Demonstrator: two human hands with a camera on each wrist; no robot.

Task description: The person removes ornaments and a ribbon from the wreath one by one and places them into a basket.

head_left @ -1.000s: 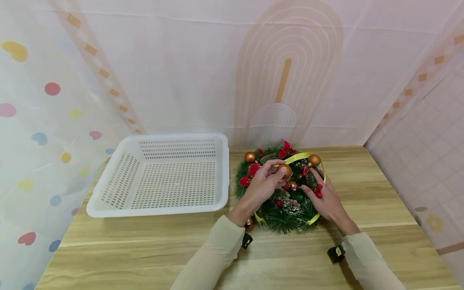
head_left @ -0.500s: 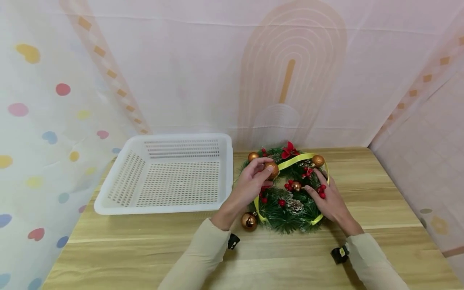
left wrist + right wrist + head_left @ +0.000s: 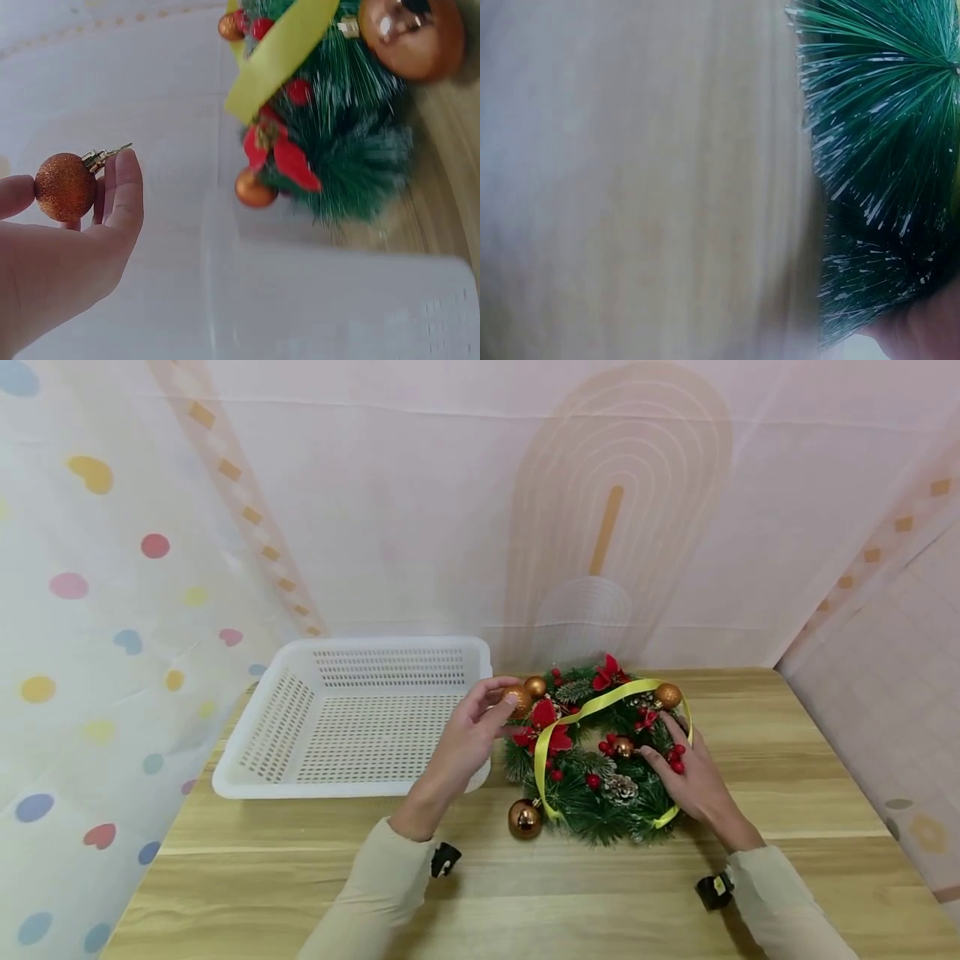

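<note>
In the head view, my left hand (image 3: 467,731) pinches an orange glitter bauble (image 3: 66,186) between thumb and fingers, just over the basket's right rim. The left wrist view shows its gold cap and a short loop at a fingertip. A green Christmas wreath (image 3: 600,810) lies on the table, with red flowers, berries, pinecones and copper baubles. A yellow ribbon (image 3: 542,760) loops over it. My right hand (image 3: 697,777) holds the wreath's right side, thumb towards its centre; some of its fingers are hidden. At the wreath's lower left lies a shiny copper bauble (image 3: 524,819).
A white perforated plastic basket (image 3: 247,710) stands left of the wreath on the wooden table (image 3: 525,910). A patterned cloth (image 3: 420,527) hangs behind the table and along both sides.
My left hand has moved left from above the wreath to the basket's edge, carrying the orange bauble. My right hand stays at the wreath. The red flower and lower-left bauble are now uncovered.
</note>
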